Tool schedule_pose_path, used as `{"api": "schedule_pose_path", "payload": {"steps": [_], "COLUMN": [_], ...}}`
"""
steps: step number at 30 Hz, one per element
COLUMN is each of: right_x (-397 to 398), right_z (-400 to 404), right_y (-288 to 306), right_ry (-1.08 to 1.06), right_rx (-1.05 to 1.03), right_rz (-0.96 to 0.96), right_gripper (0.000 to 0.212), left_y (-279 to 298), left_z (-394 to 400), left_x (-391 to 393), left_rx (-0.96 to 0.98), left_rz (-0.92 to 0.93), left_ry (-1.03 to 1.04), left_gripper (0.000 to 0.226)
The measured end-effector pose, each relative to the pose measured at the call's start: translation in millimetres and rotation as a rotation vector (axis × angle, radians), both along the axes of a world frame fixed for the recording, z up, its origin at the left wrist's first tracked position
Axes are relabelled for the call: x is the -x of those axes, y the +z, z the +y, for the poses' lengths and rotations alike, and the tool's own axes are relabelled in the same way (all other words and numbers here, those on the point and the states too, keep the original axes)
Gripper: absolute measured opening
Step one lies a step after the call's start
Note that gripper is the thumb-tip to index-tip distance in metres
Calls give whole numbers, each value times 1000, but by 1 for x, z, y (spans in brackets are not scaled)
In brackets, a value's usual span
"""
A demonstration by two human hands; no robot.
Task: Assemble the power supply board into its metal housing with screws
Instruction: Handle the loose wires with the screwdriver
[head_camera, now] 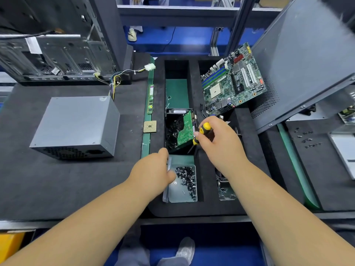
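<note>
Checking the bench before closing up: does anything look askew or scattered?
The motherboard lies tilted across its foam slot rather than flat. Loose screws are scattered on the mat at the far right, outside the screw tray.

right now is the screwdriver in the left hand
No, the right hand grips the yellow-and-black screwdriver, while the left hand reaches at the screw tray.

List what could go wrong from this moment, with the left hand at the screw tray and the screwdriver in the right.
1. The left hand is blurred at the rim of the screw tray; a knock could scatter the screws.
2. The right hand holds the screwdriver close to the green board; a slip might scratch it.
</note>
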State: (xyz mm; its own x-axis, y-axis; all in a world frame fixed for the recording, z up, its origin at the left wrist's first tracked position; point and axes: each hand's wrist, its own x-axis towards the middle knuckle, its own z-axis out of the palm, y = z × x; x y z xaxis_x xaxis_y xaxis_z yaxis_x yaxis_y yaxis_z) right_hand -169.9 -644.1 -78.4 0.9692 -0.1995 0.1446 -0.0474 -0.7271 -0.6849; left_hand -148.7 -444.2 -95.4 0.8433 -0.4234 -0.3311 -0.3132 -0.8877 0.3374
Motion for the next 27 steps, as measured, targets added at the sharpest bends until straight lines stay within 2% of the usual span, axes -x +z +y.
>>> {"api": "schedule_pose_path", "payload": {"steps": [2,4,6,8,9,11,13,17,19,24,27], "right_x": [1,1,0,-1,-1,-2,-2,-2,-1,-1,-2], "right_z": [0,1,0,1,1,2,2,-3,-5,-9,-11], "right_y": [1,2,3,4,5,5,6,5,5,7,7], "right_ry": [2,-3,-5,6,15,33,40,41,45,59,66], "right_rx": [8,19,28,14,4,-3,0,-3,-11,-6,-1], "right_rz": [3,-8,-5,18,30,41,42,42,45,48,58], "right_gripper": [15,14,14,14,13,13,13,13,12,12,12], "left_y": [-1,0,2,-3,-9,-20,-28,-34,-35,-27,-28], "left_z": [-2,-10,-23,-36,-41,-50,-58,-68,-70,-66,-61], "left_x": [0,1,6,14,15,14,11,1,-2,-5,-1], "left_rx": [-34,-79,-110,-288,-406,-631,-762,-797,-792,-811,-736], "left_rz": [-182,-318,-252,-153,-129,-66,34,166,178,125,51], "left_ry": [-63,-256,-536,-810,-870,-854,-811,-748,-749,-875,-867], "left_gripper": [37,37,25,27,32,45,62,78,70,28,28]}}
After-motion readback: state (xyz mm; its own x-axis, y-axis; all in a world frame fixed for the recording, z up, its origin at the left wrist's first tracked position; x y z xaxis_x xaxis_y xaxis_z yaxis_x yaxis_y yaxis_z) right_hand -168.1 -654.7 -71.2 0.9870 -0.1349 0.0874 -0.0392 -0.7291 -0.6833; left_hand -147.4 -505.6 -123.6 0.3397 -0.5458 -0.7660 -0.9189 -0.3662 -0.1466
